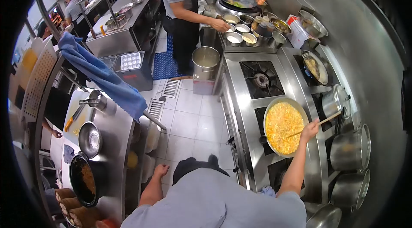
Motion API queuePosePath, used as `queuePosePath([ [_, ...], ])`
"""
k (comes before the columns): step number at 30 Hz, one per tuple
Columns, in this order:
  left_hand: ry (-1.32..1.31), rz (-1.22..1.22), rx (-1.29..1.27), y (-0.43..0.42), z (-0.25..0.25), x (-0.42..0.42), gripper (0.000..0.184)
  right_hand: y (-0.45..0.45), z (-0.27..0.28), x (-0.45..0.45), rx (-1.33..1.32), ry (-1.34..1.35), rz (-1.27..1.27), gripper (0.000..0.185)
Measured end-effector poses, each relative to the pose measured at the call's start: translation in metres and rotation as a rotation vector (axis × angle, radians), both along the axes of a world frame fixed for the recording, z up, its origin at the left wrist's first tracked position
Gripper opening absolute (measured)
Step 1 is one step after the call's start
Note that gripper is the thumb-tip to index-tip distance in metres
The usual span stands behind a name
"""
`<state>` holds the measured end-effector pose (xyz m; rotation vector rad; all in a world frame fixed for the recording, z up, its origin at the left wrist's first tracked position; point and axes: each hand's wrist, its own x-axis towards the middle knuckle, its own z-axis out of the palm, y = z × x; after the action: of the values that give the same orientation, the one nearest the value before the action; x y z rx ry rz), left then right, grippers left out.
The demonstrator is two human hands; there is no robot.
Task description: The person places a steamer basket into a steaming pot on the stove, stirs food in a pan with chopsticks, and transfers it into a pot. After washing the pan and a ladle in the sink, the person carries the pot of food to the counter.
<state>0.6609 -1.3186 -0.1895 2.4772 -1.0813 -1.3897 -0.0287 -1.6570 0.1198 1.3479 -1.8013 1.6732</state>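
A wide pan (267, 118) full of an orange-yellow shredded mixture (283, 127) stands on the steel stove (253, 159) at the right. My right hand (310, 130) is closed around a long wooden stick (329, 118), whose lower end rests in the mixture. Low at my left side hangs my left hand (161, 170), near the left counter, its fingers curled and too small to make out anything in them.
A co-worker (178, 0) stands ahead by a wok (238, 3) and small bowls. A blue towel (101, 73) hangs on a rail at left. Stockpots (349, 148) line the right wall. On the left counter are a steel bowl (90, 139) and a knife (73, 118).
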Motion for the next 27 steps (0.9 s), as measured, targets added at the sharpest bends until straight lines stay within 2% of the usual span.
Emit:
queuePosePath([
  [2, 0.056, 0.014, 0.003, -0.005, -0.004, -0.004, 0.045, 0.004, 0.029, 0.011, -0.030, -0.341, 0.218, 0.051],
  [3, 0.049, 0.036, -0.036, -0.006, 0.010, -0.007, 0.043, 0.014, 0.041, 0.018, -0.021, -0.511, 0.343, 0.041],
  [4, 0.042, 0.040, -0.066, -0.008, 0.019, -0.007, 0.042, 0.005, 0.034, 0.018, -0.133, -0.258, 0.270, 0.035],
  [7, 0.137, -0.003, -0.012, -0.007, 0.019, -0.007, 0.041, -0.007, -0.015, 0.008, 0.016, -0.088, 0.071, 0.042],
  [8, 0.150, -0.064, 0.018, 0.003, 0.018, -0.006, 0.041, -0.004, -0.013, 0.007, 0.056, -0.172, 0.096, 0.044],
  [9, 0.185, -0.022, -0.014, 0.000, 0.015, -0.002, 0.039, 0.002, 0.003, 0.012, 0.089, -0.363, 0.168, 0.047],
  [11, 0.231, 0.129, -0.168, -0.003, 0.011, -0.001, 0.035, 0.004, 0.025, 0.021, 0.011, -0.347, 0.182, 0.054],
  [12, 0.230, 0.099, -0.154, 0.001, 0.012, -0.002, 0.035, 0.004, 0.020, 0.017, 0.017, -0.351, 0.148, 0.054],
  [14, 0.282, 0.157, -0.155, 0.007, 0.017, 0.005, 0.034, 0.001, 0.005, 0.010, 0.035, 0.010, 0.010, 0.056],
  [15, 0.278, 0.143, -0.149, 0.016, 0.018, 0.011, 0.034, 0.007, 0.009, 0.002, 0.125, -0.113, -0.036, 0.058],
  [18, 0.391, 0.292, -0.060, 0.027, 0.014, 0.017, 0.039, 0.015, 0.051, 0.012, 0.020, -0.212, 0.029, 0.060],
  [19, 0.386, 0.285, -0.062, 0.025, 0.026, 0.010, 0.039, 0.014, 0.050, 0.012, 0.003, -0.268, 0.087, 0.061],
  [21, 0.118, 0.078, -0.029, 0.037, 0.056, 0.004, 0.039, 0.004, 0.017, 0.005, 0.036, -0.200, 0.052, 0.059],
  [23, 0.174, -0.035, -0.011, 0.055, 0.048, 0.021, 0.039, 0.000, 0.007, 0.004, 0.094, -0.113, 0.027, 0.055],
  [25, 0.242, -0.125, -0.028, 0.039, 0.044, 0.015, 0.038, -0.005, 0.039, 0.017, 0.033, -0.119, 0.013, 0.055],
  [27, 0.167, -0.062, -0.038, 0.037, 0.056, 0.009, 0.033, -0.009, 0.050, 0.031, -0.004, -0.133, 0.016, 0.056],
])
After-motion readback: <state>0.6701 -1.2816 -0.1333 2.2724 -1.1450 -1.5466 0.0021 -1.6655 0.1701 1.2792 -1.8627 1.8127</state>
